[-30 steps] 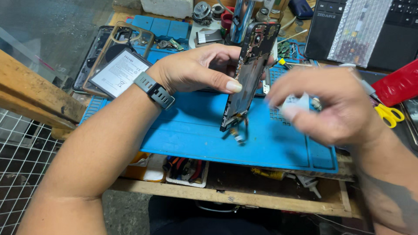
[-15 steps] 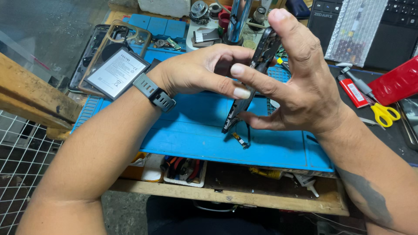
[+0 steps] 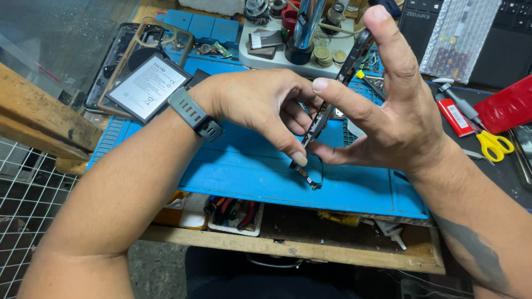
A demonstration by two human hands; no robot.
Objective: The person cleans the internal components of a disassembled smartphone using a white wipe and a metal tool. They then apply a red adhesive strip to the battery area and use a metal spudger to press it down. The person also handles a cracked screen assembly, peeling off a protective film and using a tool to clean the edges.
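Both hands hold an opened dark phone body (image 3: 332,99) edge-on above a blue work mat (image 3: 244,171). My left hand (image 3: 260,105), with a grey watch on the wrist, grips its left side, thumb near the lower end. My right hand (image 3: 388,105) pinches it from the right, index finger stretched up along its top edge. A small flex cable (image 3: 309,178) dangles from the phone's bottom end, just over the mat.
A phone battery (image 3: 147,86) and a clear case (image 3: 160,39) lie at the back left. A white tray (image 3: 277,55) with small parts stands behind. Red card (image 3: 454,117), yellow scissors (image 3: 496,145) and a red box (image 3: 510,105) lie at right. Tools fill a tray (image 3: 235,213) under the bench edge.
My right hand came up from the mat's right side and took hold of the phone body. The phone has turned more edge-on between both hands.
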